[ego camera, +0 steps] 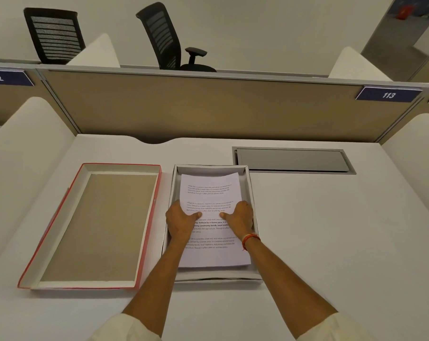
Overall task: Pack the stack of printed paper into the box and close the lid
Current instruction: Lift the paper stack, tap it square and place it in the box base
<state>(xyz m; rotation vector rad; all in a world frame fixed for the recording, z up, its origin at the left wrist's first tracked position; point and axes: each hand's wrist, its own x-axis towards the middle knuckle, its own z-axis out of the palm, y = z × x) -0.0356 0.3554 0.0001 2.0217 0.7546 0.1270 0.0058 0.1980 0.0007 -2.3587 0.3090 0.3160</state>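
Note:
A stack of printed paper [212,190] lies inside the shallow white box [252,193] in the middle of the desk, its far end curling up against the box's far wall. My left hand [180,221] grips the stack's left edge, thumb on top. My right hand [240,217] grips the right edge the same way, an orange thread band at its wrist. The lid [97,225], red outside and brown inside, rests upside down to the left of the box.
A grey cable hatch [292,159] is set into the desk behind and right of the box. A tan partition [196,107] closes the back; white side dividers [28,148] stand left and right. Two black office chairs [164,38] stand beyond.

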